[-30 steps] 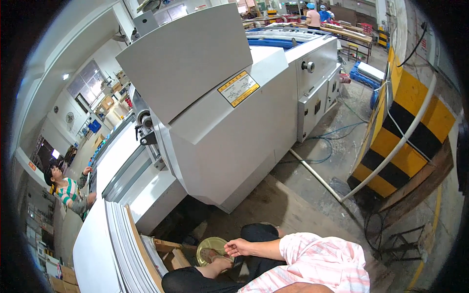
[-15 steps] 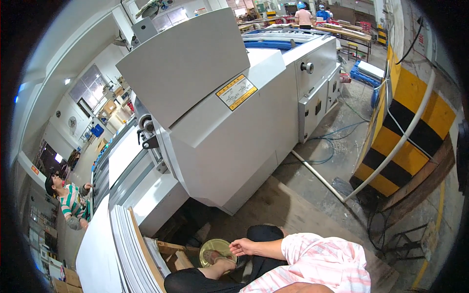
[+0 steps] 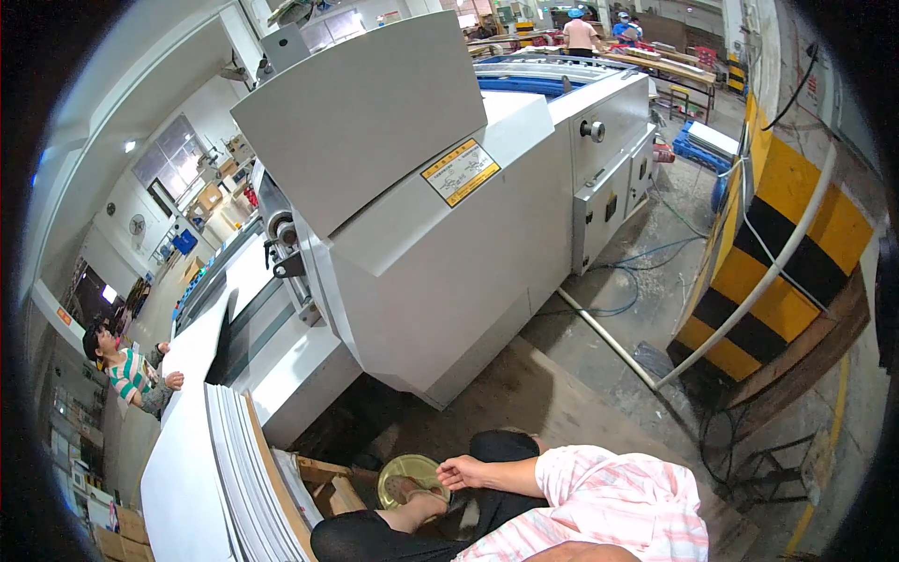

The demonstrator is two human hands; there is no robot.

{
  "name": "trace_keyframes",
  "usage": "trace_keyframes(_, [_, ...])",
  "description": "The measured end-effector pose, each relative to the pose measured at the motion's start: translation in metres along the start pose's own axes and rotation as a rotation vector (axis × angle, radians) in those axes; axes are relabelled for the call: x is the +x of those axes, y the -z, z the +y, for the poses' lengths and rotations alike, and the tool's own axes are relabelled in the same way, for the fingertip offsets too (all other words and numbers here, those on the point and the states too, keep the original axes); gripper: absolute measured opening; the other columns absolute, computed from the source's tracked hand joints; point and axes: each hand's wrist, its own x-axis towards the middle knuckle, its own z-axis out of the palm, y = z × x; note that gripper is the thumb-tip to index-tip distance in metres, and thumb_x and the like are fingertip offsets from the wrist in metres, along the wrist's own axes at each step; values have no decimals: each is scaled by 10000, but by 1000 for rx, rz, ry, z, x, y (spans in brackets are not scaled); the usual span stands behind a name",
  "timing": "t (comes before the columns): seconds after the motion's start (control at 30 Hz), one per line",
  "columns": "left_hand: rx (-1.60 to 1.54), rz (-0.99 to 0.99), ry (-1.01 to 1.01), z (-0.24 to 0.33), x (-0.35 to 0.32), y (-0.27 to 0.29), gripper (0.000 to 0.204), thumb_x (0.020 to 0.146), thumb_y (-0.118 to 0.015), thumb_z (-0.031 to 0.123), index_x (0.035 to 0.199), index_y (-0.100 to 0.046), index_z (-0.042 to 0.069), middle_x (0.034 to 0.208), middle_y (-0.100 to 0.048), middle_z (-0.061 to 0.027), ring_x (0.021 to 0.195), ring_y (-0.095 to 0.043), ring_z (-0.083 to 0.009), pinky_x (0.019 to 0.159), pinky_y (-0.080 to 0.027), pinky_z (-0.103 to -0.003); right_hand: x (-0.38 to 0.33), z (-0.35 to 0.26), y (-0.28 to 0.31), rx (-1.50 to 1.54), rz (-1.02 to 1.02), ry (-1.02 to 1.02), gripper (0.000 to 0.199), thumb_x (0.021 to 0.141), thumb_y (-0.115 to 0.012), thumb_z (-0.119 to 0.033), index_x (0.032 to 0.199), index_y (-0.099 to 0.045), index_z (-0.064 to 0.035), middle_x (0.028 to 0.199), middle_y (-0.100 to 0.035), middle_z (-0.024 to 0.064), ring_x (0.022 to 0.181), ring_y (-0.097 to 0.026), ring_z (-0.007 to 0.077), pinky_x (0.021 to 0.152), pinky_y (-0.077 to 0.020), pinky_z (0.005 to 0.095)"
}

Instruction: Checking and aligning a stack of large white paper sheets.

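Note:
My right hand (image 3: 459, 473) rests over my lap, its fingers loosely apart and nothing in them. Below it, a foot stands on a round yellowish-green lid or basin (image 3: 389, 482) whose kind I cannot tell. Part of my left arm (image 3: 581, 553) shows at the lower edge, but my left hand is out of the picture. Ahead, to the left, is a thick stack of white sheets (image 3: 245, 468) with a brown board along its near side. A broad white sheet (image 3: 178, 459) lies beside it, and a co-worker's hand (image 3: 174, 380) touches its far edge.
A large pale grey machine (image 3: 449, 272) with a yellow-edged label fills the middle. A white pipe (image 3: 609, 339) and blue hoses (image 3: 623, 272) lie on the floor. To the right stand a yellow-and-black striped block (image 3: 763, 267) and a small metal stool (image 3: 787, 473).
The white sheet on the machine bed has slid farther in. Another broad sheet now reaches up toward it, with a dark gap alongside. The co-worker's hands have shifted; my right hand barely moved.

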Motion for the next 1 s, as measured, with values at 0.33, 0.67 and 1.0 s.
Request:
trace_keyframes(0.33, [-74, 276, -163, -24, -40, -18, 284, 751, -462, 246, 911, -660, 119, 1015, -632, -88, 930, -604, -245, 767, -476, -391, -7, -5, -19, -59, -52, 28, 219, 879, -486, -268, 962, -584, -90, 833, -622, 17, 722, -611, 138, 642, -507, 303])
trace_keyframes(0.67, [-570, 1280, 516, -68, -261, -40, 297, 805, -494, 220, 989, -613, 19, 1018, -621, -110, 923, -590, -225, 779, -464, -347, -12, 6, -33, -89, -138, 51, 246, 859, -510, -296, 972, -574, -88, 827, -609, 16, 698, -601, 133, 628, -511, 298])
trace_keyframes(1.0, [-1139, 2195, 1285, -53, -449, -34, 347, 860, -527, 195, 1067, -566, -81, 1022, -611, -133, 916, -575, -205, 791, -452, -303, -17, -1, -18, -77, -105, 49, 251, 886, -468, -296, 1000, -571, -97, 875, -602, 8, 769, -595, 132, 693, -496, 306])
